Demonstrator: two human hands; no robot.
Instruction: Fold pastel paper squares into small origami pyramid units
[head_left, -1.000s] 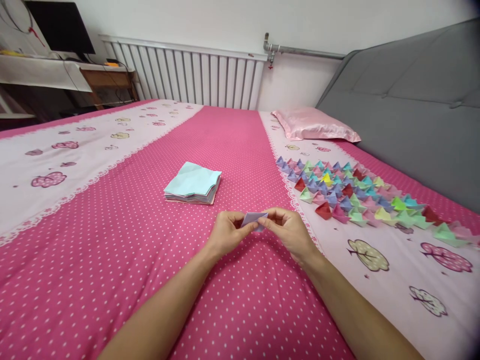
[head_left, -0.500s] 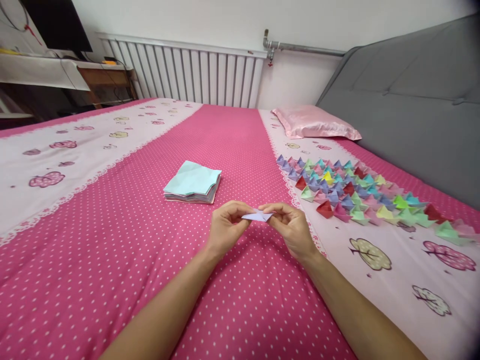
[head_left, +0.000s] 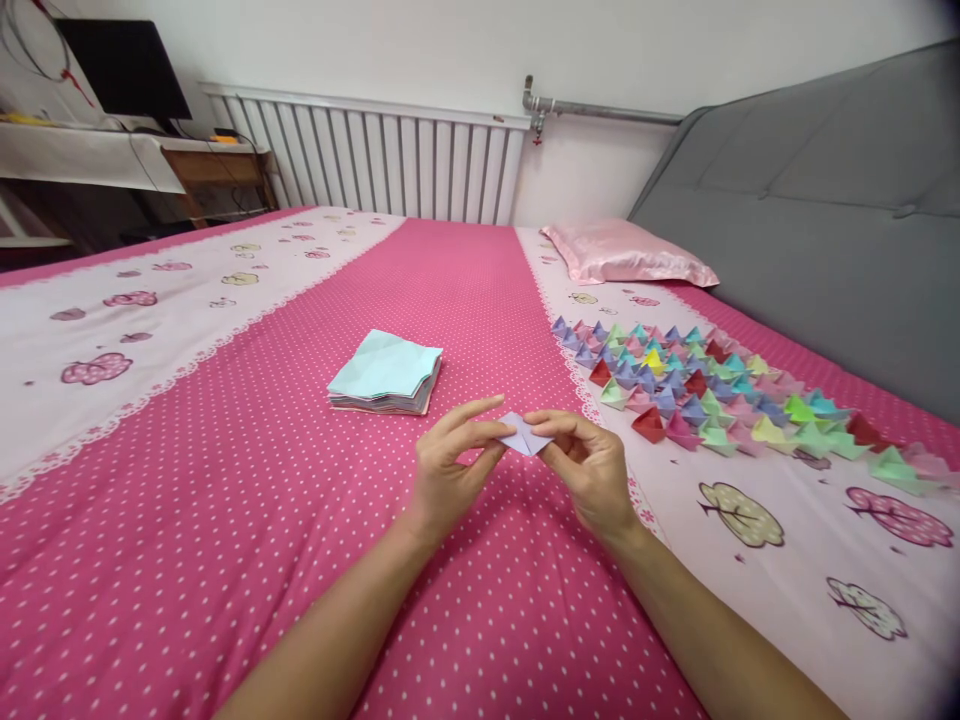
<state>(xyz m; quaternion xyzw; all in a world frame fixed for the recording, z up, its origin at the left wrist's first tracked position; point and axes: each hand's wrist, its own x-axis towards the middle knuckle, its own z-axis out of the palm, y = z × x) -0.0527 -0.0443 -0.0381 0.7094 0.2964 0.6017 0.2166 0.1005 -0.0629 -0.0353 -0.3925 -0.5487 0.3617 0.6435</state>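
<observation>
Fingertips [head_left: 508, 430] partly hide the small folded lilac paper [head_left: 527, 439].

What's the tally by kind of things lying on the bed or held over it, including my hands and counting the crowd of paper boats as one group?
Hands, left hand and right hand: 2
Lilac folded paper, held in both: 1
Paper stack: 1
Pink pillow: 1
Group of paper boats: 1
Total: 6
</observation>
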